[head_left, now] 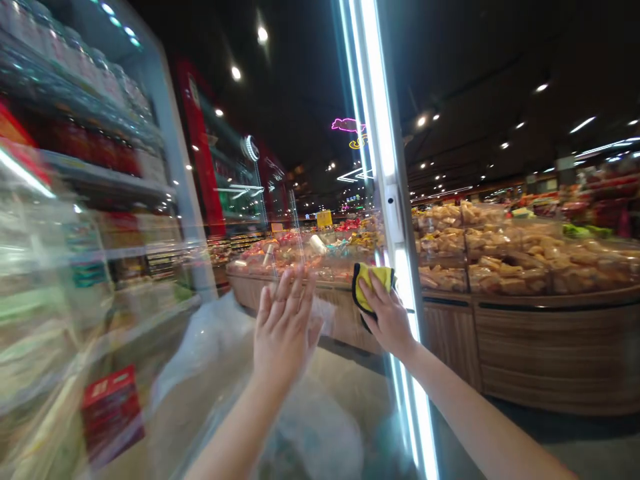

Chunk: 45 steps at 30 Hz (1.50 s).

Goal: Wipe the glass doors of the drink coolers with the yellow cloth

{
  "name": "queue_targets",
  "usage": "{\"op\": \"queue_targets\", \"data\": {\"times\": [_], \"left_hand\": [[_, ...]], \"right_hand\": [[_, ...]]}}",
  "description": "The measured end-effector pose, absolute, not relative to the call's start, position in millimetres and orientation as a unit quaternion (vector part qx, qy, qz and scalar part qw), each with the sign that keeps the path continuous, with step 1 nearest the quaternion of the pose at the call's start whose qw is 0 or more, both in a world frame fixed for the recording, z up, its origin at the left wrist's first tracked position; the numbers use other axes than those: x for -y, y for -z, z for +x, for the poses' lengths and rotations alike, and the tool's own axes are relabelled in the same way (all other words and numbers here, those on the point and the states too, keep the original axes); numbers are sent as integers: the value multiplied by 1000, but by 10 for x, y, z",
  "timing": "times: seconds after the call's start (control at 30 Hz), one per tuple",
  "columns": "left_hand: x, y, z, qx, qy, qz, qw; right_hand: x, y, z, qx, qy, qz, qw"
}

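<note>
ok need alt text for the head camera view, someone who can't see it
A person's right hand presses a yellow cloth against an open glass cooler door by its lit edge, while the left hand lies flat on the glass. Behind are a wooden display of packaged baked goods and cooler shelves.

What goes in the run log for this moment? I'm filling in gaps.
left hand: flat on glass door | right hand: presses yellow cloth near lit door edge | behind: bakery display
</note>
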State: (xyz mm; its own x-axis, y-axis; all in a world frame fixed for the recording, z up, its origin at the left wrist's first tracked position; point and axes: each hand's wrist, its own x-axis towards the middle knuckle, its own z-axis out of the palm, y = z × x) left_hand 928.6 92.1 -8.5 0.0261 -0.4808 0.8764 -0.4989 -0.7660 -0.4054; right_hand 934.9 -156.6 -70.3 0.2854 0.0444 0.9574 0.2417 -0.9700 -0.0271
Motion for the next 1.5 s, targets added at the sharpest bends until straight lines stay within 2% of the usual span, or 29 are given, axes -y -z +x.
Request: {"op": "queue_targets", "data": {"times": [0.07, 0.2, 0.27, 0.4, 0.5, 0.63, 0.73, 0.93, 1.0, 1.17, 1.27, 1.4, 1.5], "left_hand": [[-953, 162, 9302, 342, -604, 720, -1], [-936, 171, 9319, 331, -591, 736, -13], [-944, 159, 9313, 323, -587, 742, -15], [-1073, 201, 9290, 300, -602, 740, -14], [-1207, 242, 9272, 310, -604, 733, -32], [-1335, 195, 9248, 314, -603, 732, -51], [-1425, 125, 9233, 283, -622, 729, -47], [-1711, 111, 9212, 257, -644, 719, -51], [-1791, 113, 9210, 257, -643, 719, -56], [-1840, 81, 9195, 245, -634, 731, -59], [-1833, 95, 9181, 231, -634, 736, -49], [-1894, 130, 9158, 227, -624, 745, -56], [-1972, 108, 9132, 223, -614, 754, -69]], "right_hand": [[1635, 670, 9400, 89, 598, -792, 86], [1473, 234, 9533, 42, 638, -759, 124], [1295, 146, 9536, 44, 634, -764, 111], [1178, 496, 9429, 154, 592, -790, 23], [1281, 619, 9411, 146, 602, -784, 31], [1102, 101, 9489, 71, 648, -752, 96], [760, -157, 9465, 95, 653, -747, 83], [739, 377, 9317, 201, 604, -772, 2], [783, 347, 9352, 173, 618, -767, 24], [355, -156, 9454, 108, 669, -728, 106], [150, -43, 9381, 177, 642, -743, 61], [352, 322, 9275, 257, 594, -762, -9], [436, 176, 9314, 221, 611, -760, 10]]}}
